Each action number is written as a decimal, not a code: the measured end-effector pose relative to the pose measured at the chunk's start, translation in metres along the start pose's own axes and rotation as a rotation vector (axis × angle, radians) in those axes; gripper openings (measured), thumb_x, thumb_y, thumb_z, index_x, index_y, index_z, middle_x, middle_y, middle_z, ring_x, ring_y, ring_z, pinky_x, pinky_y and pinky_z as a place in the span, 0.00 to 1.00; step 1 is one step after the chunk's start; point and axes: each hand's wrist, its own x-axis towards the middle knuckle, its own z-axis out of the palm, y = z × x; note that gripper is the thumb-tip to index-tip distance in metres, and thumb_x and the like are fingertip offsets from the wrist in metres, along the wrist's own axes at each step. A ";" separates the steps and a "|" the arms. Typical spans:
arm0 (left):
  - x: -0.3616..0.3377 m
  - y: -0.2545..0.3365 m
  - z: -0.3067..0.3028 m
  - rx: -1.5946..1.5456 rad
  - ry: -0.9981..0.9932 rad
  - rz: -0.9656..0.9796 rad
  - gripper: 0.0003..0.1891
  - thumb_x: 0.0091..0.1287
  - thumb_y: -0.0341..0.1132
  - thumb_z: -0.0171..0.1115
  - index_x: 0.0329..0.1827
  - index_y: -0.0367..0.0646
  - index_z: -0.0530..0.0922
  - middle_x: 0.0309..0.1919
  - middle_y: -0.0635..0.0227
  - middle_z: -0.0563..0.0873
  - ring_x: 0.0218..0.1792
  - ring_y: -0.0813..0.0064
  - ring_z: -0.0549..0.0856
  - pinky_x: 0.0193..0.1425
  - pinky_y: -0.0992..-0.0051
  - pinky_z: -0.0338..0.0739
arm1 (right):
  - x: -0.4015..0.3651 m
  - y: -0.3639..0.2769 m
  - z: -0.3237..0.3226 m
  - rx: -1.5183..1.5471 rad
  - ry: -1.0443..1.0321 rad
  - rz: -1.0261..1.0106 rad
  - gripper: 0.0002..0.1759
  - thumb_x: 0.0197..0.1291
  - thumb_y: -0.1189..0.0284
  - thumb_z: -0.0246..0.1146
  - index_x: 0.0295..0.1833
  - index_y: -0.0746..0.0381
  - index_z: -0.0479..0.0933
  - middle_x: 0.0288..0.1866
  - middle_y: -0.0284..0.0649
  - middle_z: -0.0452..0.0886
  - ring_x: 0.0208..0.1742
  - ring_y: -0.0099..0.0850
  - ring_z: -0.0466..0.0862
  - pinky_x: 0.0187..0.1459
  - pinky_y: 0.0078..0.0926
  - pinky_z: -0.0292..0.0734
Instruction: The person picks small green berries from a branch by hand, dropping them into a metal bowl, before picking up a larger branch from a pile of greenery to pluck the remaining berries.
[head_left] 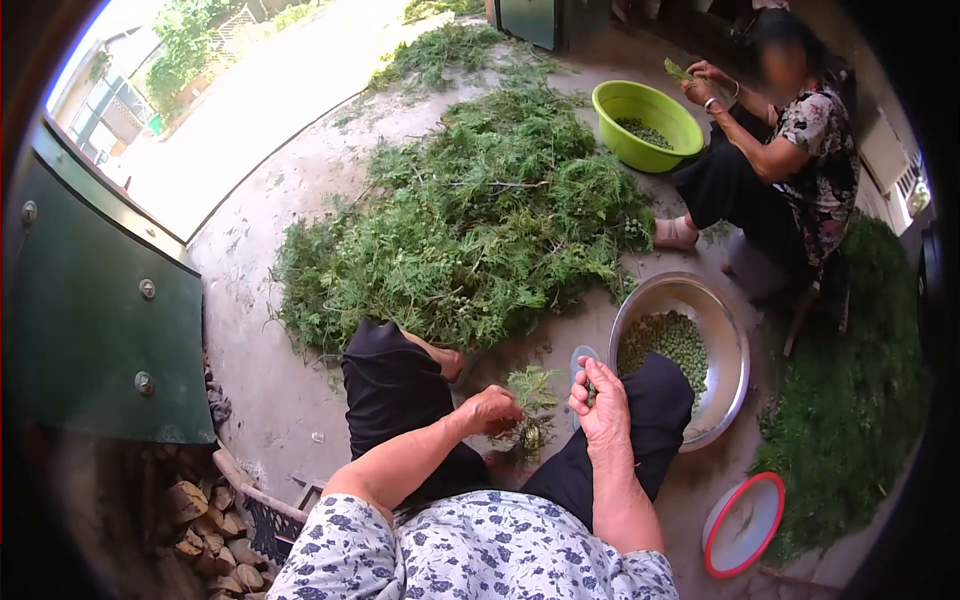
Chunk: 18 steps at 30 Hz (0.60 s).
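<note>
My left hand (493,411) is closed on a leafy green conifer sprig (533,392), held low between my knees. Beside it, to the right, my right hand (603,402) is curled into a fist above my right knee, palm side up. Small green cones (591,393) show between its fingers, mostly hidden by them. Just past that knee stands a wide metal basin (733,345), with many round green cones (675,345) lying in its bottom. My knee covers part of its near left side.
A large heap of cut conifer branches (470,220) spreads ahead. Another person (815,140) sits at the right, holding a sprig, by a lime-green tub (650,100). More greenery (850,400) and a red-rimmed basin (775,510) lie right; firewood (205,525) is stacked left.
</note>
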 end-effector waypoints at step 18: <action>-0.064 0.150 -0.105 0.017 0.481 0.652 0.15 0.63 0.36 0.60 0.50 0.37 0.76 0.37 0.63 0.84 0.34 0.75 0.84 0.41 0.75 0.79 | -0.039 -0.043 0.043 0.137 -0.195 -0.184 0.16 0.63 0.61 0.58 0.43 0.65 0.73 0.32 0.38 0.73 0.26 0.25 0.72 0.21 0.18 0.63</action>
